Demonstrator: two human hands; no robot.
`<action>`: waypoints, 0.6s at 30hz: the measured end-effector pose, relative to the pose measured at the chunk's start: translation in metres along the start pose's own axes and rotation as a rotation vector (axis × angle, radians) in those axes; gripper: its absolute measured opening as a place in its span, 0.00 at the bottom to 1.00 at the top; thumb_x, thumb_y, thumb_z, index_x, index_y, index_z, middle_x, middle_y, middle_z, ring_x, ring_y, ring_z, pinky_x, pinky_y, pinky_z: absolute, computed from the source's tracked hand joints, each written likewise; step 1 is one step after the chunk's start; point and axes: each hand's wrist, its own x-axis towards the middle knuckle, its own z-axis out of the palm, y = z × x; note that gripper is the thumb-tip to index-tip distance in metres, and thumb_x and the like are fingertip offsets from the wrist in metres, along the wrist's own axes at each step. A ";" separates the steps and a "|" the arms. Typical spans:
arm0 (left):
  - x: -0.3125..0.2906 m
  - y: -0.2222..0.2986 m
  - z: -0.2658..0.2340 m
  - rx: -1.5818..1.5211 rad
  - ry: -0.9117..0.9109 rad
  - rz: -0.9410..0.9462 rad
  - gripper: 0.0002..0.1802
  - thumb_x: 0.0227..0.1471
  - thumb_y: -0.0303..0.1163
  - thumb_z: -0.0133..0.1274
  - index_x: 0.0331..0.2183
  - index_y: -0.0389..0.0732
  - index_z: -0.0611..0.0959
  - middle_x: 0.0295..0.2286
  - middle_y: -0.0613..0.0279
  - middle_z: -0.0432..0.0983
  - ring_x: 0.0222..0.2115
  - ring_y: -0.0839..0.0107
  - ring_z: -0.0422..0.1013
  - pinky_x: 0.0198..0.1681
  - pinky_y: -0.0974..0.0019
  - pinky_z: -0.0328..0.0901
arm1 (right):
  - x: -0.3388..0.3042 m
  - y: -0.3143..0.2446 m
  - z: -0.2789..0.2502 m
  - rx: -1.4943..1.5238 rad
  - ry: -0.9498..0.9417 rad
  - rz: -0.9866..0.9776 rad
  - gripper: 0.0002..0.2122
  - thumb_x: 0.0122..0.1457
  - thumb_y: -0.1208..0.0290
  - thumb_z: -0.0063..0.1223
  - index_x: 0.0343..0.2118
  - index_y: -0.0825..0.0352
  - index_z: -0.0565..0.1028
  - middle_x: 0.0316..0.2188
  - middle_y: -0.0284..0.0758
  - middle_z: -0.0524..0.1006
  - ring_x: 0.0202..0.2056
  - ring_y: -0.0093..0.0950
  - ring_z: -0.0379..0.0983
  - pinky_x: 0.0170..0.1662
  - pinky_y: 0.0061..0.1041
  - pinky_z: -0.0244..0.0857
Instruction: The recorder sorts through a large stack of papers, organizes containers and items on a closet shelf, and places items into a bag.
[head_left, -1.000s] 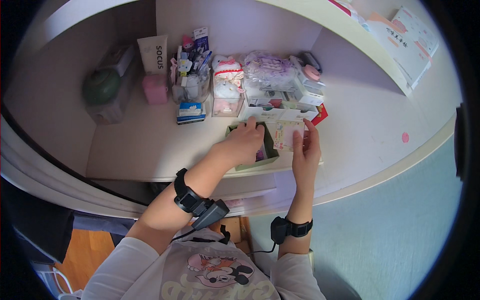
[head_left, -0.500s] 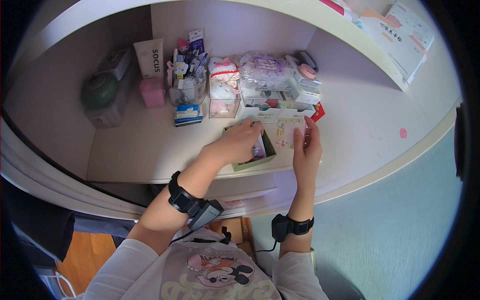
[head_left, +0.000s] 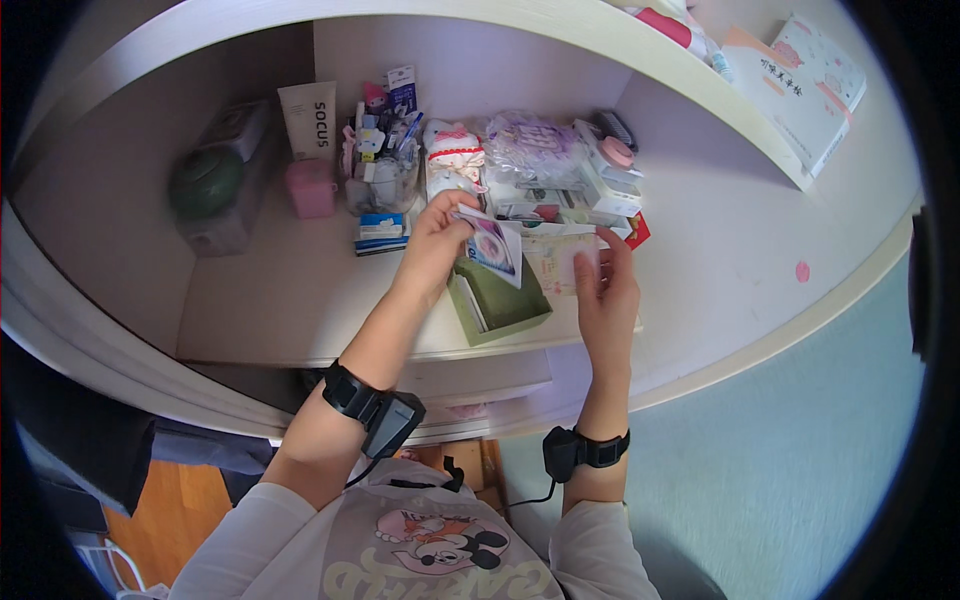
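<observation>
My left hand (head_left: 437,240) pinches a small flat packet (head_left: 494,248), white and blue with a round purple-pink picture, tilted above the green box (head_left: 508,315). That box is open-topped and stands near the shelf's front edge, with a thin white item (head_left: 472,303) upright along its left inner side. In my right hand (head_left: 608,290) is a pale yellow-and-pink patterned card (head_left: 562,262), held upright between thumb and fingers just right of the box. The card's right edge is hidden behind my fingers.
Behind my hands stand white drawers (head_left: 600,185), a purple plastic-wrapped bundle (head_left: 535,145) and a plush toy (head_left: 453,150). Farther left are a pen holder (head_left: 382,180), blue packs (head_left: 381,232), a pink box (head_left: 312,190), a white tube (head_left: 308,120) and a green lidded jar (head_left: 207,182).
My left hand has come up out of the green box with the flat packet and moved back and left. The right hand still holds the card in nearly the same place.
</observation>
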 end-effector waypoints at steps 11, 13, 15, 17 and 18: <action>-0.006 -0.005 -0.003 -0.035 0.058 0.102 0.19 0.40 0.12 0.40 0.37 0.40 0.68 0.31 0.65 0.69 0.32 0.79 0.67 0.35 0.75 0.62 | 0.002 0.010 0.044 -0.396 -0.169 -0.288 0.14 0.42 0.75 0.54 0.34 0.68 0.66 0.29 0.40 0.69 0.32 0.40 0.68 0.34 0.36 0.62; -0.008 -0.007 -0.005 0.087 -0.032 0.091 0.18 0.40 0.12 0.40 0.36 0.38 0.69 0.30 0.67 0.69 0.32 0.80 0.66 0.36 0.78 0.61 | 0.000 0.010 0.042 -0.349 -0.179 -0.282 0.14 0.43 0.75 0.53 0.35 0.68 0.66 0.30 0.41 0.69 0.32 0.40 0.68 0.34 0.36 0.62; -0.009 -0.009 -0.002 0.136 0.002 0.104 0.17 0.40 0.12 0.41 0.35 0.38 0.70 0.30 0.67 0.69 0.32 0.81 0.66 0.36 0.78 0.61 | -0.001 0.008 0.037 -0.302 -0.188 -0.269 0.15 0.44 0.75 0.53 0.36 0.68 0.66 0.31 0.41 0.69 0.32 0.40 0.68 0.34 0.36 0.62; -0.009 -0.010 0.003 0.186 0.033 0.117 0.16 0.40 0.11 0.41 0.34 0.37 0.71 0.29 0.68 0.69 0.32 0.81 0.66 0.36 0.78 0.61 | 0.001 0.002 0.032 -0.179 -0.091 -0.347 0.14 0.48 0.75 0.51 0.39 0.69 0.67 0.31 0.41 0.70 0.32 0.36 0.68 0.34 0.32 0.62; -0.010 -0.009 0.005 0.198 0.051 0.123 0.16 0.40 0.11 0.41 0.34 0.37 0.71 0.27 0.69 0.69 0.28 0.83 0.65 0.32 0.79 0.60 | 0.000 -0.001 0.028 -0.180 -0.090 -0.346 0.14 0.48 0.75 0.51 0.39 0.69 0.67 0.31 0.41 0.70 0.32 0.36 0.68 0.34 0.32 0.62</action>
